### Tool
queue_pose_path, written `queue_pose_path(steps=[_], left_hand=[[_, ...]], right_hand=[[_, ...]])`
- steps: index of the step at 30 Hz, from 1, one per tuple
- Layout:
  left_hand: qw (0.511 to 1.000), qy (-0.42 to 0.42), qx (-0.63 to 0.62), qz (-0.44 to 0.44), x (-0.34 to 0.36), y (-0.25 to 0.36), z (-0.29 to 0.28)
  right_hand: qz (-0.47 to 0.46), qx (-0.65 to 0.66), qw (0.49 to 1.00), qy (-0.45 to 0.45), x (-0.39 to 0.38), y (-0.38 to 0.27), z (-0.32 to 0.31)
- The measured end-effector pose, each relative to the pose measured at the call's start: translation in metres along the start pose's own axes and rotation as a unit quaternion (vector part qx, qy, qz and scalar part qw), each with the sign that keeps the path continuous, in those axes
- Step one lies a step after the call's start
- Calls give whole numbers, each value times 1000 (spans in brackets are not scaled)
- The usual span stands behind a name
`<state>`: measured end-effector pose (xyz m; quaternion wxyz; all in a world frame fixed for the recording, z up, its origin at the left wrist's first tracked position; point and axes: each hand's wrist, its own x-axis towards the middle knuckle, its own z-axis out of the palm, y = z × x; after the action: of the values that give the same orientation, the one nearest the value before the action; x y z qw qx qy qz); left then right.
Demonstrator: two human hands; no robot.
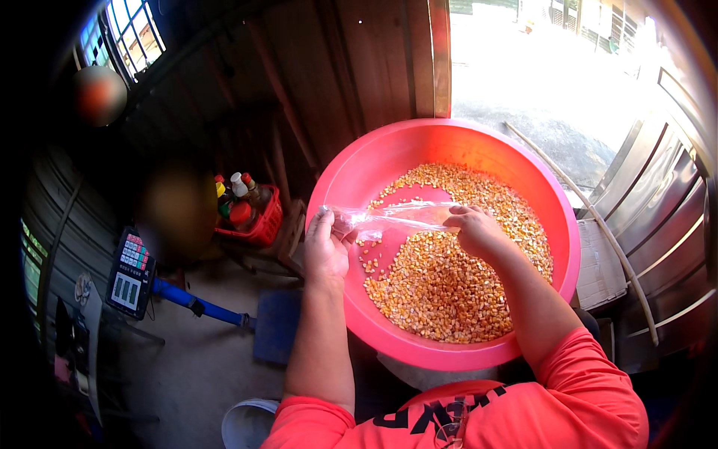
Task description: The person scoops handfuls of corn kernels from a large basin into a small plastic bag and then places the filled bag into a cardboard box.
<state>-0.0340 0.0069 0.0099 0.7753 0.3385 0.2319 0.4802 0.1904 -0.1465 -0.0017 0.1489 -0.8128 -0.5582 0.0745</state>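
Note:
A clear plastic bag [396, 217] is stretched flat between my two hands above a big pink basin [344, 172]. My left hand [329, 243] grips the bag's bunched end near the basin's left wall. At the other end, my right hand [477, 230] pinches the bag between thumb and fingers. Below lie loose yellow-orange corn kernels [449, 292], heaped at the near side and curving up along the right wall. The pink bottom shows bare at the left, with a few scattered kernels.
Left of the basin, a red basket [262, 224] of bottles sits on a wooden stool. A scale with a keypad display [133, 273], blue pole and platform [277, 325] stands further left. A white bucket [250, 425] is below. A long stick [613, 247] leans at right beside cardboard [600, 266].

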Motion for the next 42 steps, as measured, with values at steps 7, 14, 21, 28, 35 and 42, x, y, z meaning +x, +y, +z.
queue_pose_path(steps=[7,14,21,28,35,42], left_hand=[[972,-128,186,66,2,-11,1],[943,-210,259,1,-1,-17,5],[962,-193,185,-55,-13,-12,16],[989,-129,-5,-73,-2,-2,3],[992,-61,-24,-106,1,1,0],[923,-128,357,62,-11,-11,15]], right_hand=[[-18,-9,998,65,-8,-11,-5],[-250,233,926,161,17,-10,31],[-145,206,968,-10,8,-23,56],[-141,39,979,-141,0,-29,37],[-216,15,972,-90,-1,-13,33],[-56,342,934,-83,10,-10,26]])
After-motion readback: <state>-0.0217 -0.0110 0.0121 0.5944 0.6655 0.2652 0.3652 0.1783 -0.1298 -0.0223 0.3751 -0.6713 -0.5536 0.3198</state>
